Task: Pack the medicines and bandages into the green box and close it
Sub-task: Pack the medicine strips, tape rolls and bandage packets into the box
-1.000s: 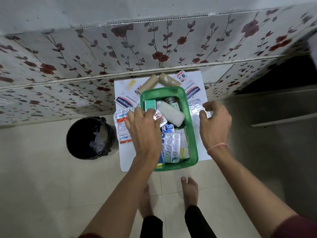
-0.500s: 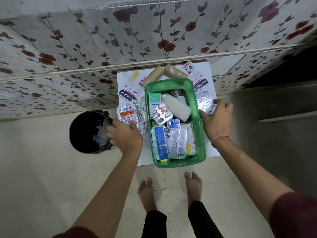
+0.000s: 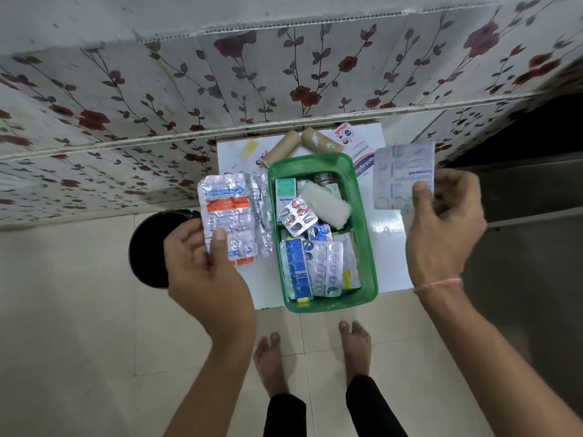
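Observation:
The open green box (image 3: pixel 369 247) sits on a small white table (image 3: pixel 391 266), holding several blister packs, a white gauze roll (image 3: pixel 325 205) and a green-and-white carton (image 3: pixel 285 192). My left hand (image 3: pixel 202 266) holds a stack of silver blister strips (image 3: pixel 230 216) raised left of the box. My right hand (image 3: pixel 441 225) holds up a pale tablet strip (image 3: pixel 399 175) right of the box. Two brown bandage rolls (image 3: pixel 303 143) and plaster packets (image 3: pixel 362 162) lie on the table behind the box. No lid is visible.
A black bin (image 3: pixel 148 247) stands on the tiled floor left of the table, partly behind my left hand. A flowered wall panel (image 3: pixel 284 74) runs right behind the table. My bare feet (image 3: pixel 312 351) stand at the table's front edge.
Both hands have lifted off the table: the left now holds up the silver strips from the left side, the right has raised the tablet strip from the right side.

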